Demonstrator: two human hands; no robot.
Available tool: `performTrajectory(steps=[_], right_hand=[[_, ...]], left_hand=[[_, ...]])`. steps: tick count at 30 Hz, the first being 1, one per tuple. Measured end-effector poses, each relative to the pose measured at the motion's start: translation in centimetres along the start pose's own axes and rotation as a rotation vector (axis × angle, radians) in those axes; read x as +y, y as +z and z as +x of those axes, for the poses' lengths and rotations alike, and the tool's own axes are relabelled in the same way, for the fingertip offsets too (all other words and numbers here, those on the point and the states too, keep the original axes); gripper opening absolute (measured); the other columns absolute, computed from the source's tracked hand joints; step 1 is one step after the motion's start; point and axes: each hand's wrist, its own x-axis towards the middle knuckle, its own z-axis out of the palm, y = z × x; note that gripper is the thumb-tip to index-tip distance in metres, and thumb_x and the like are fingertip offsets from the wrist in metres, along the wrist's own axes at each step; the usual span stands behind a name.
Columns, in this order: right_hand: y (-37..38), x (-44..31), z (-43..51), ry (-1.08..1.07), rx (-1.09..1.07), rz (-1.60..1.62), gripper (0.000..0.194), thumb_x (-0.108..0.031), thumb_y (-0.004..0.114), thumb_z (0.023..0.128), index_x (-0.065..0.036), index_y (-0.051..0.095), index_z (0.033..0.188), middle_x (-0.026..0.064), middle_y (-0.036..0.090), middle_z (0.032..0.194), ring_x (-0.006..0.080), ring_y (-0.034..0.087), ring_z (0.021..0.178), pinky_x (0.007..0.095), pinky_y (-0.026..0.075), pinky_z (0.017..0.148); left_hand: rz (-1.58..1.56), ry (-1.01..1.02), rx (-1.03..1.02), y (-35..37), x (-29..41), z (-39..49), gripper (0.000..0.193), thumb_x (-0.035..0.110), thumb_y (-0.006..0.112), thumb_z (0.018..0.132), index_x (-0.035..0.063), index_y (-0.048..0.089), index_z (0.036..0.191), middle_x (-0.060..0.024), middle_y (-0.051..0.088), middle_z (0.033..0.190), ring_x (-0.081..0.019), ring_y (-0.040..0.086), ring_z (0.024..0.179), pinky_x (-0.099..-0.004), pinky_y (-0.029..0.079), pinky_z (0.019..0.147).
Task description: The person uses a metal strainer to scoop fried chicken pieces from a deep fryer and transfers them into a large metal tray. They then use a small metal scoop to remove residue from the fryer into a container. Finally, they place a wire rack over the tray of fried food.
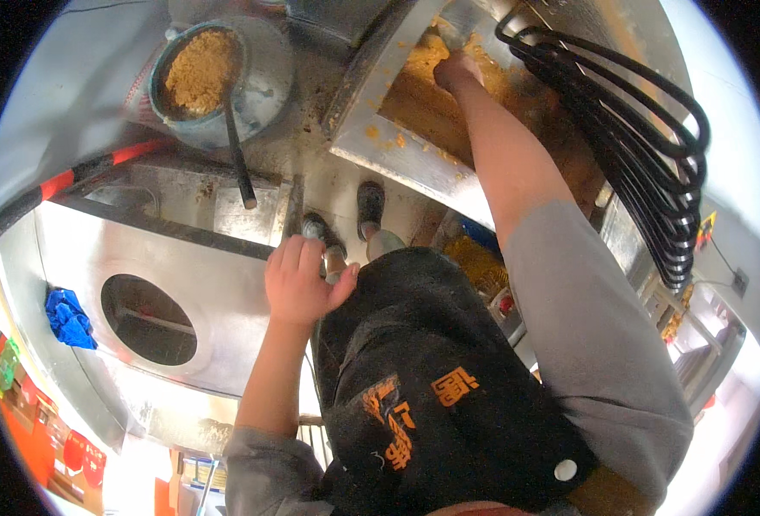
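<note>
My right hand point(458, 69) is at the far end of a steel basin point(412, 151) with brown, wet-looking residue inside. Its fingers are closed around what seems to be a flat metal scraper point(452, 33), whose far end is blurred. Orange-brown crumbs point(428, 55) lie around the tool. Nearer my body, my left hand point(302, 277) is at the corner of a stainless-steel counter point(225, 309), empty, with its thumb spread from the fingers. Whether it presses on the edge I cannot tell.
Beyond the counter stands a pot point(155, 97) of golden-brown crumbly food point(201, 71), a long-handled utensil point(237, 155) leaning across it. Black looped bars point(644, 148) line the basin's right. The counter has a round opening point(149, 319) and a blue plastic bag point(69, 319) beside it.
</note>
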Motion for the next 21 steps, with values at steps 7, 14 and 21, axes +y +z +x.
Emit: performTrajectory(steps=[7,14,21], right_hand=[[-3.7,2.4,-1.5,-0.365,0.001,-0.557,0.021,-0.013,0.065,0.101,-0.007,0.084,0.11,0.0157,0.079,0.118,0.036,0.076,0.105,0.0487,0.062,0.09],[-4.9,0.1,4.4,-0.278,0.064,-0.604,0.036,-0.015,0.058,0.109,-0.009,0.066,0.144,0.0164,0.07,0.139,0.0372,0.068,0.125,0.0503,0.059,0.099],[0.6,1.4,-1.5,-0.279,-0.093,0.003,0.03,0.0,0.068,0.088,0.002,0.078,0.116,0.0264,0.075,0.117,0.037,0.074,0.111,0.049,0.061,0.089]], left_hand=[[0.019,0.005,-0.001,-0.1,0.3,0.2,0.043,0.043,0.083,0.079,0.0093,0.059,0.09,-0.0089,0.058,0.083,-0.0329,0.061,0.076,-0.0436,0.05,0.066],[0.008,-0.035,-0.024,0.1,0.2,0.0,0.043,0.043,0.084,0.079,0.0087,0.061,0.091,-0.0089,0.06,0.084,-0.0326,0.063,0.078,-0.0436,0.051,0.067],[0.026,-0.024,-0.038,-0.1,0.6,-0.2,0.043,0.043,0.084,0.081,0.0084,0.062,0.091,-0.0093,0.061,0.086,-0.033,0.063,0.079,-0.0433,0.052,0.068]])
